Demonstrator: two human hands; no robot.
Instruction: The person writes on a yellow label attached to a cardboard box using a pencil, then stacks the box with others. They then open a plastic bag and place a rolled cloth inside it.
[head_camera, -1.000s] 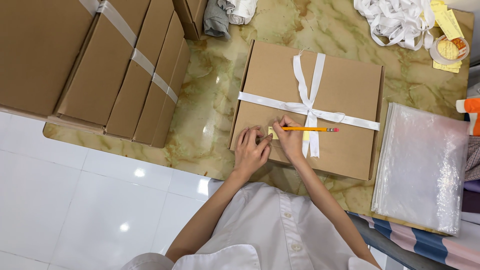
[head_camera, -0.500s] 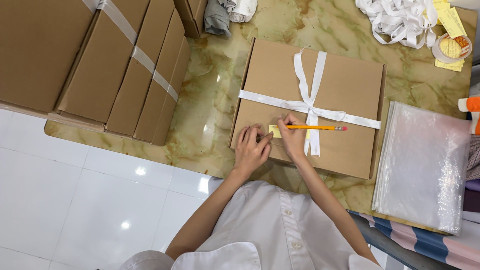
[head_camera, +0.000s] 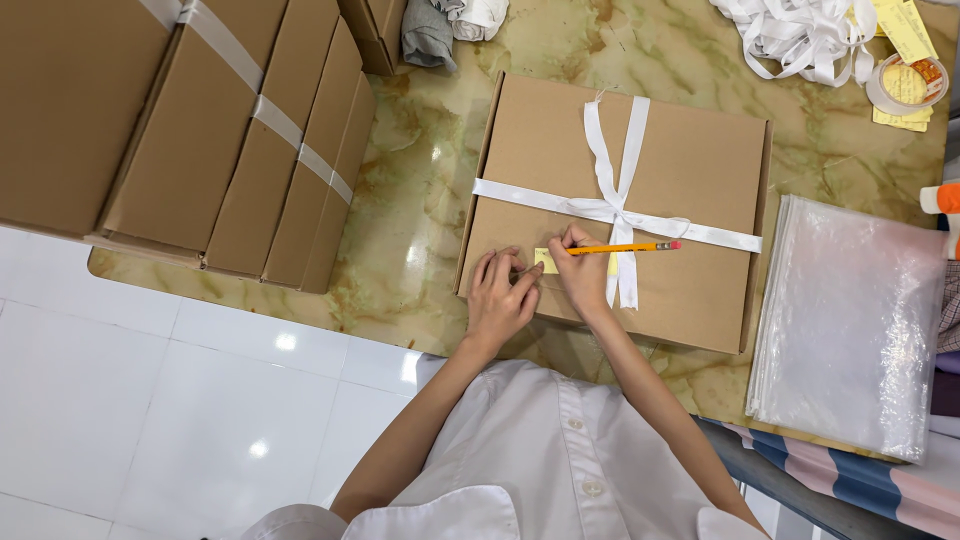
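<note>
While my right hand (head_camera: 583, 272) grips the pencil (head_camera: 625, 247) over the small yellow note (head_camera: 546, 260) on the ribboned cardboard box (head_camera: 680, 150), my left hand (head_camera: 500, 300), fingers curled, pins the note's near-left edge; flimsy paper, best held flat.
</note>
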